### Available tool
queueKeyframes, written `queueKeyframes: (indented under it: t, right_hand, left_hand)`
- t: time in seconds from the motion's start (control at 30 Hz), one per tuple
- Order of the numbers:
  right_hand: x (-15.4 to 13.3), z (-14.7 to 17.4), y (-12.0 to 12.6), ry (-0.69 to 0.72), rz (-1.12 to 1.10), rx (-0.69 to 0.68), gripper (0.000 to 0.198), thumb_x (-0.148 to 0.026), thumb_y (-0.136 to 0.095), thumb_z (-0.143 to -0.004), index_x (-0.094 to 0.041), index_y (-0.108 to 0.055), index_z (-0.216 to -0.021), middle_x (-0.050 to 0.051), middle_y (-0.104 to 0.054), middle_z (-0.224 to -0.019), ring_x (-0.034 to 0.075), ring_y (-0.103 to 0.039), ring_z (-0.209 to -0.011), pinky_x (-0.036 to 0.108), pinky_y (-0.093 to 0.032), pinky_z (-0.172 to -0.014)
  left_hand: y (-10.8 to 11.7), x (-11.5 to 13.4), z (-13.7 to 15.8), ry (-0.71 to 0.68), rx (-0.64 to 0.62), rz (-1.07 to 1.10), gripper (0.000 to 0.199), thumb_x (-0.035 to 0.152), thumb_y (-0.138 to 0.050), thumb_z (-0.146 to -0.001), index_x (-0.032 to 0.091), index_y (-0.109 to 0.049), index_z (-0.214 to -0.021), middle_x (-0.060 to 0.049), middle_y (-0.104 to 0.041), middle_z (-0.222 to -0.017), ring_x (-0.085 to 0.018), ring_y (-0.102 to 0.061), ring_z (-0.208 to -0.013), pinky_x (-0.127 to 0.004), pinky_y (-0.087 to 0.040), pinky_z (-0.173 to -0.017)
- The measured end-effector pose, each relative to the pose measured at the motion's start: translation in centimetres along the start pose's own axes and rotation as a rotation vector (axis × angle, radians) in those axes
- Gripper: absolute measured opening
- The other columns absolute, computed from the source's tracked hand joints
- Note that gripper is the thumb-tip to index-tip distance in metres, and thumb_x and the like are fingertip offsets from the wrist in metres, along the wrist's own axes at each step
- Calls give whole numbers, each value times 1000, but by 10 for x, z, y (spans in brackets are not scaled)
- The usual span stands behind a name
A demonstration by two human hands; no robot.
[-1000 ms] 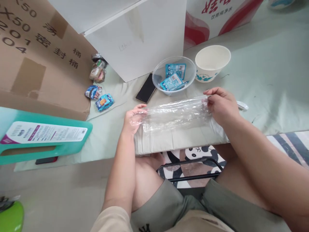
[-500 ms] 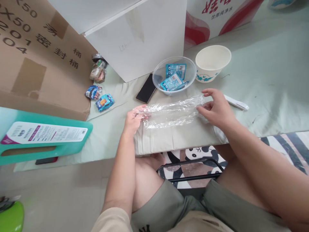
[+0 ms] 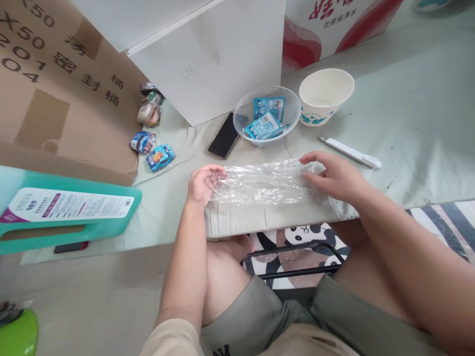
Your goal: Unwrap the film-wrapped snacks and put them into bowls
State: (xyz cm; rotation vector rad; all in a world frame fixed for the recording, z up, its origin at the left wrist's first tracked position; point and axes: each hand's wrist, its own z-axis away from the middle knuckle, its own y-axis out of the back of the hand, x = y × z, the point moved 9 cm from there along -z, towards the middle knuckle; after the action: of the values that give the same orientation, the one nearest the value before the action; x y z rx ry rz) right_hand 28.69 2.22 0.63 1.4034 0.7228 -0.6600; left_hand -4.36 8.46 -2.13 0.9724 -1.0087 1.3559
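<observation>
A crinkled sheet of clear plastic film (image 3: 260,183) stretches between my two hands near the table's front edge. My left hand (image 3: 202,185) grips its left end, with the fingers curled over the film. At the other end, my right hand (image 3: 334,177) holds the film with thumb and index finger curved around its edge. More loose film lies beneath the right palm. Just beyond that hand rests a white utility knife (image 3: 351,152). Behind the film stand a clear plastic bowl (image 3: 239,126) with several blue packets (image 3: 265,123) and a white paper bucket (image 3: 315,116).
A black phone (image 3: 224,136) lies left of the bowl. Small wrapped snacks (image 3: 160,157) sit by a large cardboard box (image 3: 92,143). A green jug (image 3: 122,207) lies at the left. White and red boxes (image 3: 222,64) line the back of the cloth-covered table (image 3: 415,128).
My right hand has moved down toward me, uncovering the utility knife. The film has come nearer the table's front edge and looks more spread out. My left hand has shifted slightly left.
</observation>
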Motion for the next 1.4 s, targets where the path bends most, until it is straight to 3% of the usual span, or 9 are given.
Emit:
queueKeyframes:
  t: [0.13, 0.27, 0.5, 0.77, 0.93, 1.03, 1.13, 1.27, 1.4]
  right_hand:
    - [1, 1, -6, 37, 164, -46, 36, -36, -63, -80, -24, -68, -113, 9, -71, -116, 22, -66, -74, 38, -52, -68]
    - [0, 4, -13, 51, 300, -77, 40, -34, -62, -81, -26, -67, -119, 9, -65, -129, 18, -65, -70, 36, -50, -65]
    - [-7, 11, -23, 62, 369, -165, 49, -37, -67, -77, -26, -66, -124, 11, -58, -134, 15, -61, -63, 38, -52, -65]
    - [-15, -1, 7, 145, -11, 160, 31, -43, -66, -82, -24, -67, -107, 11, -68, -112, 31, -66, -103, 51, -53, -94]
    - [-31, -5, -44, 67, -561, -263, 53, -50, -70, -80, -25, -57, -125, 11, -67, -128, 27, -65, -117, 48, -54, -100]
    - [-45, 11, -83, -9, -558, -615, 48, -45, -73, -78, -22, -61, -117, 6, -74, -95, 20, -70, -82, 35, -58, -72]
    - [-44, 21, -96, -50, -373, -731, 20, -39, -63, -84, -19, -65, -86, -2, -63, -60, 11, -54, -48, 26, -43, -49]
    - [-36, 8, -77, -77, -341, -508, 15, -35, -58, -84, -21, -63, -82, -4, -61, -53, 10, -48, -41, 24, -36, -44]
    - [-29, 0, -62, -118, -437, -304, 22, -40, -59, -85, -20, -64, -92, -5, -57, -52, 9, -45, -41, 23, -32, -42]
  left_hand:
    - [4, -1, -1, 32, 40, 77, 37, 51, -62, -77, 14, -69, -76, -8, -72, -72, -19, -71, -69, -29, -57, -64]
    - [3, 3, 2, 4, 33, 1, 37, 33, -81, -62, 16, -70, -92, -5, -74, -94, -11, -66, -61, -22, -52, -51]
    - [-2, 5, 7, 33, -28, -26, 58, 12, -74, -53, 21, -66, -109, -8, -67, -125, -3, -55, -47, -16, -25, -31]
    - [-12, 7, 14, 91, -248, 73, 62, 1, -65, -50, 21, -68, -109, -7, -68, -122, 3, -41, -39, -14, -15, -30]
    - [-64, 0, 29, 116, -588, 80, 63, 1, -61, -51, 19, -70, -111, -12, -71, -121, -1, -49, -39, -16, -16, -32]
    - [-86, -3, 35, 134, -701, 19, 67, 4, -62, -53, 20, -68, -118, -13, -71, -123, -3, -52, -41, -16, -19, -34]
    - [-72, 6, 16, 23, -472, -72, 75, 4, -62, -54, 25, -63, -126, -9, -70, -120, -2, -51, -44, -17, -24, -36]
    - [-25, 19, -3, -140, 41, 0, 56, 8, -60, -56, 25, -65, -109, -3, -68, -104, -3, -49, -48, -19, -30, -40]
    - [-36, 5, 5, -43, 33, 202, 28, 30, -66, -72, 20, -64, -99, -6, -71, -104, -13, -69, -81, -22, -54, -69]
